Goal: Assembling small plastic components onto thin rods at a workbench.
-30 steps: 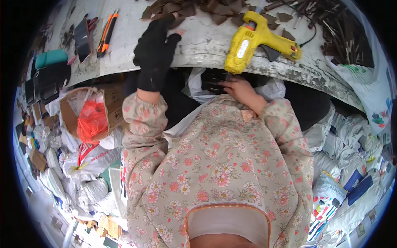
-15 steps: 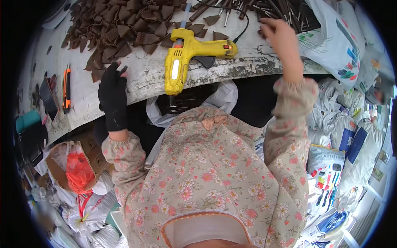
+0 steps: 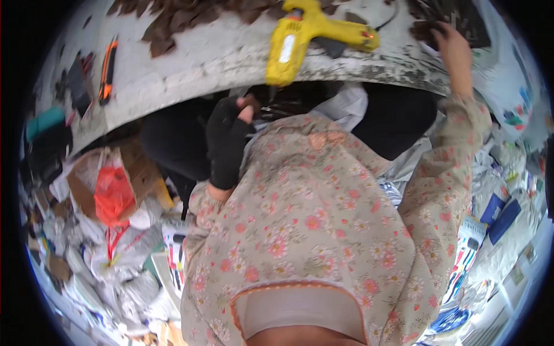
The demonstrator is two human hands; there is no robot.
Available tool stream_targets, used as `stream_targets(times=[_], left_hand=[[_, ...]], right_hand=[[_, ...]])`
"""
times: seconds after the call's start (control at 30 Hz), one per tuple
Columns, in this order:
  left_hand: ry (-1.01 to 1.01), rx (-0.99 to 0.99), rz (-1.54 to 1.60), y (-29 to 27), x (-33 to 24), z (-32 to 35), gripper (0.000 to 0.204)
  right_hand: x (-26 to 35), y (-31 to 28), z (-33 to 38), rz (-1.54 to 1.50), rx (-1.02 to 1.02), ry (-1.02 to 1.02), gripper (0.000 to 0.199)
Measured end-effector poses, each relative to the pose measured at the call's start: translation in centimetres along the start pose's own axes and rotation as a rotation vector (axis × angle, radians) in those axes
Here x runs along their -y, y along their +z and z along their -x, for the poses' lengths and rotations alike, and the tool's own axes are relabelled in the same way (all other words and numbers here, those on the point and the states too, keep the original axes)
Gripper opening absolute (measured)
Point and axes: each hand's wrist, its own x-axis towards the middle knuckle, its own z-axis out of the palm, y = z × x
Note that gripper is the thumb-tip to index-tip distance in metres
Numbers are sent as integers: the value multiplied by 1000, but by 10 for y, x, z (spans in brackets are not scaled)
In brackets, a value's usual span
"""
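My left hand [image 3: 225,138], in a black fingerless glove, is just below the table edge, over my lap. Its bare fingertips are pinched together at a small dark brown bit, too blurred to name. Beyond it, a yellow glue gun [image 3: 287,55] lies on the table with its tip at the front edge. Far right, my bare right hand [image 3: 456,52] reaches over the table. Its fingers curl at a dark brown piece [image 3: 425,31] beside a pile of thin dark sticks [image 3: 461,20]; what they grip is blurred and partly hidden.
Brown curved scraps [image 3: 179,23] are heaped at the far side of the white, worn table [image 3: 133,81]. An orange and black cutter [image 3: 108,70] lies at left. Below stand a cardboard box [image 3: 135,167] with a red bag [image 3: 113,196]. White plastic bags [image 3: 508,81] crowd the right.
My left hand has left the brown scraps and come down below the table edge. My right hand is now at a brown piece farther right. The whole view has shifted, too.
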Motion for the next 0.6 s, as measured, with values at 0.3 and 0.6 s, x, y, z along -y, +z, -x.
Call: stream_targets(times=[0.3, 0.6], left_hand=[[-199, 78, 204, 11, 5, 14, 25], [-193, 142, 198, 13, 7, 12, 25]], right_hand=[[127, -45, 67, -2056, -50, 118, 24], [180, -38, 75, -2064, 416, -184, 63]])
